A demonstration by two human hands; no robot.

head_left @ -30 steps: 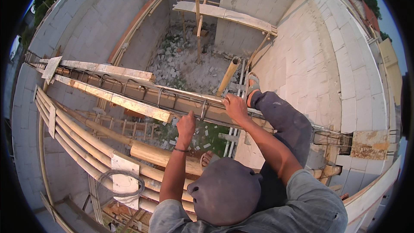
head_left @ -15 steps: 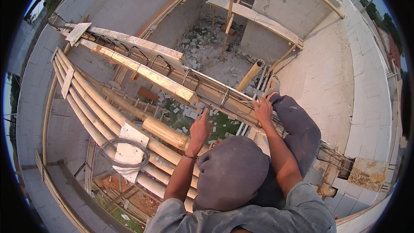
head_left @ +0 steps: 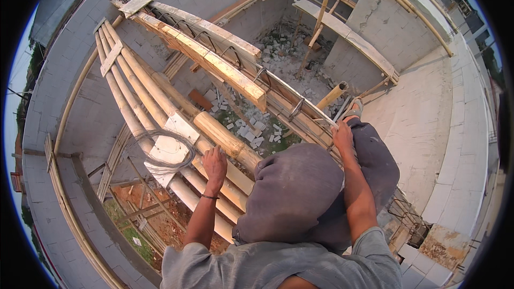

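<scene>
My left hand (head_left: 214,167) hovers over the bamboo poles (head_left: 155,99), right beside a coil of thin grey wire (head_left: 187,161). Its fingers are loosely bent and apart, with nothing seen in them. The coil lies on a pale board (head_left: 170,149) laid across the poles. At the near end of a long beam form, my right hand (head_left: 342,135) is closed over the thin top edge of a formwork board (head_left: 308,101). Inside the form runs a steel rebar cage (head_left: 262,76). A thick timber plank (head_left: 235,80) flanks it on the left.
Far below, broken block rubble (head_left: 257,134) lies on the ground. Block walls (head_left: 412,128) surround the space. A bamboo post (head_left: 333,95) rises beside my sandalled foot (head_left: 354,108). At the lower right, rebar ends (head_left: 404,211) stick out. A scaffold plank (head_left: 348,35) spans the far corner.
My left hand has moved left and back, from near the timber plank's end to the wire coil. My right hand stays at the board's edge. The whole view has shifted.
</scene>
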